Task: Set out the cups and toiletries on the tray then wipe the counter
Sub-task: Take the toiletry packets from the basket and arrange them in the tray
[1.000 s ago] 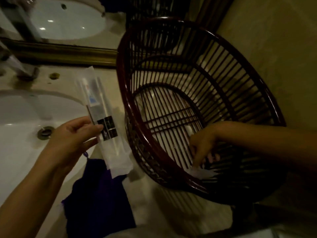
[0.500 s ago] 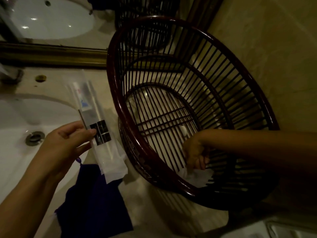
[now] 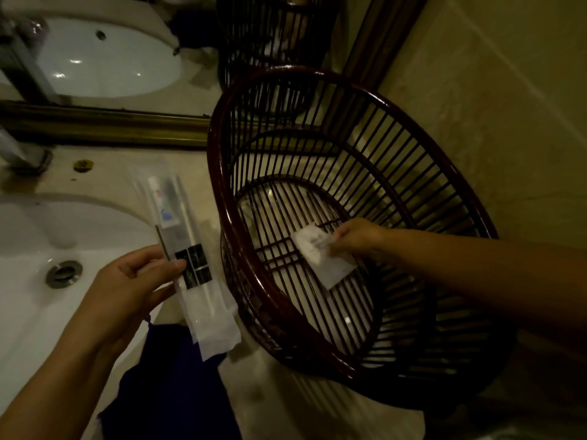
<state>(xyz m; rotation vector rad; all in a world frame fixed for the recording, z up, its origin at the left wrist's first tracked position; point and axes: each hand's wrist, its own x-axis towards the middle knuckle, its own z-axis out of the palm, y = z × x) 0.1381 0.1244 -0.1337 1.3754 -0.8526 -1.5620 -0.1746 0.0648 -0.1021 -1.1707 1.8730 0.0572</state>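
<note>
Head view: right hand [image 3: 355, 241] pinches a small packet [image 3: 320, 257] over the slatted basket [image 3: 222, 198]; left hand [image 3: 133, 281] holds toothbrush packs [image 3: 190, 255]. Loosely pinched, either could slip.

Dim warm light. Beige stone counter [image 3: 104, 173] with white sink basin [image 3: 28, 249] at 9 o'clock, metal drain [image 3: 63, 274] in it. Gilt-framed mirror [image 3: 104, 68] at 11 o'clock. Beige tiled wall [image 3: 495, 100] at 2 o'clock.
</note>
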